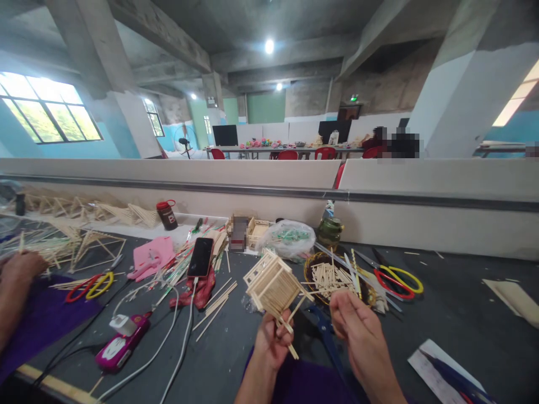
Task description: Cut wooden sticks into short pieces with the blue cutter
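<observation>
My left hand (pixel 273 341) grips a small house-like model (pixel 275 289) of pale wooden sticks by its lower end, holding it tilted above the table. To the right, my right hand (pixel 357 325) is closed with thumb and fingers pinched together; what lies between them is hidden. A thin stick end shows between the model and these fingers, but I cannot tell whether they hold it. Dark blue pliers (pixel 325 331) lie between my hands. Just behind my right hand stands a round basket (pixel 309 268) full of short sticks (pixel 330 276).
Red-and-yellow scissors (pixel 396 280) lie right of the basket, with a dark tool on a white pad (pixel 442 373) nearer. Left are loose sticks (pixel 217 303), a phone (pixel 201 258) on a cable and a purple power strip (pixel 123 343). Another person's hand (pixel 23 269) works far left.
</observation>
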Motion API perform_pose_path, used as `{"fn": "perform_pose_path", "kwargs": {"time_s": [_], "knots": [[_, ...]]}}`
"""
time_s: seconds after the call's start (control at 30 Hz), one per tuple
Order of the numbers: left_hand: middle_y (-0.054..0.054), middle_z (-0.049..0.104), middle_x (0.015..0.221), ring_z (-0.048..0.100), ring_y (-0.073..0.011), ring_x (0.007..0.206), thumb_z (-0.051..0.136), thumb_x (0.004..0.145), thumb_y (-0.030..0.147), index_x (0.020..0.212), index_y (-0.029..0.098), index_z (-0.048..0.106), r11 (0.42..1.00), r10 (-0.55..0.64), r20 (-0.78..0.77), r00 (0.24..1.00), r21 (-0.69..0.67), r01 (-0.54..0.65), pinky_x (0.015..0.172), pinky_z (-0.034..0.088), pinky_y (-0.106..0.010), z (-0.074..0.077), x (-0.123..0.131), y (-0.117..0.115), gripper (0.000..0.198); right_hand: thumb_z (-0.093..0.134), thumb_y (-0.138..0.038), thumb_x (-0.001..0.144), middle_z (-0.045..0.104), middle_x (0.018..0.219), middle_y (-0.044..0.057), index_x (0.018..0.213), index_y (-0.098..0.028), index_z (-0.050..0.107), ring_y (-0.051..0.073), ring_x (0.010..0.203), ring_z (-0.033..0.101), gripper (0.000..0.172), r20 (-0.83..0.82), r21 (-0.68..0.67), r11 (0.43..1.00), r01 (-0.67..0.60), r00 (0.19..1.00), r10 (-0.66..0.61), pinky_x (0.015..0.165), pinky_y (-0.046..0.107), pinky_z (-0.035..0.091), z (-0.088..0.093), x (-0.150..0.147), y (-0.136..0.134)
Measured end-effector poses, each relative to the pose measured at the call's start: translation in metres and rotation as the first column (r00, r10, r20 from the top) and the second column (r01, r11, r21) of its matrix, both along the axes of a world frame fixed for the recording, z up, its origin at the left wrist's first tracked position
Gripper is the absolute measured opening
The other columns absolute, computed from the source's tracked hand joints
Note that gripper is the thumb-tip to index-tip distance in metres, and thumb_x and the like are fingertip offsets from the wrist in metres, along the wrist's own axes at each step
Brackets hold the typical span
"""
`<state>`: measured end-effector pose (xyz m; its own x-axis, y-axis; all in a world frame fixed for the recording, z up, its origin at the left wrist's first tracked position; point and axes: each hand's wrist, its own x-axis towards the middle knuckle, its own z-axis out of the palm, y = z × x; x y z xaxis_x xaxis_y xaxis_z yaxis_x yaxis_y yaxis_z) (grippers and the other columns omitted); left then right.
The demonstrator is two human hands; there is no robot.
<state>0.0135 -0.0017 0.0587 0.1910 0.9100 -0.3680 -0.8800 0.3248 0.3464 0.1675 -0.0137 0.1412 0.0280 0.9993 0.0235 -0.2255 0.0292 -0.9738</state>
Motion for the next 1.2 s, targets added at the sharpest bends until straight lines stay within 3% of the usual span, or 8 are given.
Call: {"fn": "perform_pose_path", "kwargs": {"time_s": [0.13, 0.27, 0.47, 0.57, 0.67, 0.8, 0.97, 1.2], "knots": [[0.008, 0.031, 0.048, 0.019, 0.0001, 0.036, 0.063, 0.076, 0.017, 0.058, 0.012, 0.045, 0.992, -0.113, 0.113, 0.987, 0.068, 0.106, 0.034, 0.011, -0.011, 0.000, -0.004, -0.001, 0.026, 0.054, -0.049, 0.086, 0.040, 0.056, -0.005, 0.090, -0.020, 0.062, 0.009, 0.050, 0.035, 0.030, 0.207, 0.114, 0.990, 0.086, 0.972, -0.109, 0.046, 0.020, 0.028, 0.012, 0.002, 0.013], [0.007, 0.035, 0.050, 0.022, -0.0007, 0.038, 0.063, 0.074, 0.013, 0.060, 0.012, 0.046, 0.983, -0.139, 0.152, 0.979, 0.138, 0.118, 0.036, 0.011, -0.012, 0.003, -0.005, -0.005, 0.023, 0.056, -0.047, 0.084, 0.062, 0.075, 0.001, 0.095, -0.020, 0.067, 0.014, 0.065, 0.053, 0.031, 0.412, 0.217, 0.975, -0.040, 0.910, -0.055, 0.058, 0.023, 0.041, 0.016, -0.004, 0.022], [0.007, 0.036, 0.050, 0.024, -0.0018, 0.040, 0.064, 0.075, 0.014, 0.063, 0.013, 0.048, 0.976, -0.184, 0.096, 0.978, 0.133, 0.170, 0.039, 0.015, -0.014, 0.008, -0.007, -0.010, 0.020, 0.059, -0.041, 0.083, 0.070, 0.082, 0.001, 0.099, -0.024, 0.070, 0.017, 0.071, 0.061, 0.025, 0.541, 0.237, 0.940, -0.246, 0.837, 0.082, 0.065, 0.025, 0.045, 0.014, -0.011, 0.027], [0.007, 0.036, 0.049, 0.022, -0.0015, 0.040, 0.069, 0.073, 0.017, 0.061, 0.013, 0.048, 0.980, -0.152, 0.031, 0.988, 0.133, 0.147, 0.039, 0.014, -0.014, 0.009, -0.008, -0.011, 0.025, 0.056, -0.036, 0.085, 0.070, 0.085, 0.002, 0.087, -0.024, 0.071, 0.019, 0.079, 0.062, 0.019, 0.555, 0.323, 0.912, -0.254, 0.831, 0.035, 0.072, 0.026, 0.045, 0.020, -0.014, 0.023], [0.007, 0.036, 0.048, 0.022, -0.0017, 0.040, 0.075, 0.068, 0.019, 0.062, 0.013, 0.050, 0.980, -0.121, 0.013, 0.993, 0.163, 0.117, 0.038, 0.015, -0.014, 0.013, -0.009, -0.011, 0.027, 0.055, -0.038, 0.086, 0.061, 0.068, 0.000, 0.080, -0.023, 0.066, 0.014, 0.062, 0.053, 0.019, 0.487, 0.330, 0.939, -0.095, 0.869, -0.084, 0.059, 0.024, 0.039, 0.024, -0.011, 0.018], [0.006, 0.035, 0.048, 0.024, -0.0024, 0.041, 0.081, 0.061, 0.022, 0.064, 0.015, 0.054, 0.982, -0.049, -0.025, 0.998, 0.184, 0.053, 0.038, 0.017, -0.015, 0.018, -0.012, -0.009, 0.028, 0.050, -0.047, 0.088, 0.037, 0.052, -0.005, 0.060, -0.021, 0.045, 0.009, 0.048, 0.031, 0.038, 0.066, 0.157, 0.980, 0.119, 0.989, -0.130, 0.045, 0.022, 0.028, 0.009, 0.000, 0.016], [0.005, 0.034, 0.050, 0.025, -0.0037, 0.043, 0.077, 0.066, 0.021, 0.068, 0.015, 0.057, 0.986, 0.001, -0.027, 1.000, 0.165, 0.003, 0.040, 0.020, -0.017, 0.015, -0.016, -0.006, 0.020, 0.052, -0.055, 0.085, 0.027, 0.046, -0.009, 0.056, -0.020, 0.034, 0.005, 0.041, 0.017, 0.049, -0.181, -0.119, 0.993, 0.001, 0.983, -0.022, 0.038, 0.019, 0.014, -0.029, -0.005, 0.007], [0.007, 0.037, 0.053, 0.027, -0.0016, 0.040, 0.070, 0.072, 0.019, 0.070, 0.015, 0.054, 0.998, 0.057, -0.051, 0.997, 0.018, -0.056, 0.040, 0.024, -0.015, 0.006, -0.011, 0.000, 0.017, 0.066, -0.045, 0.075, 0.051, 0.057, -0.007, 0.095, -0.019, 0.057, 0.004, 0.039, 0.029, 0.034, -0.030, -0.130, 0.968, -0.213, 0.977, 0.211, 0.039, 0.017, 0.023, -0.047, -0.038, 0.004]]}}
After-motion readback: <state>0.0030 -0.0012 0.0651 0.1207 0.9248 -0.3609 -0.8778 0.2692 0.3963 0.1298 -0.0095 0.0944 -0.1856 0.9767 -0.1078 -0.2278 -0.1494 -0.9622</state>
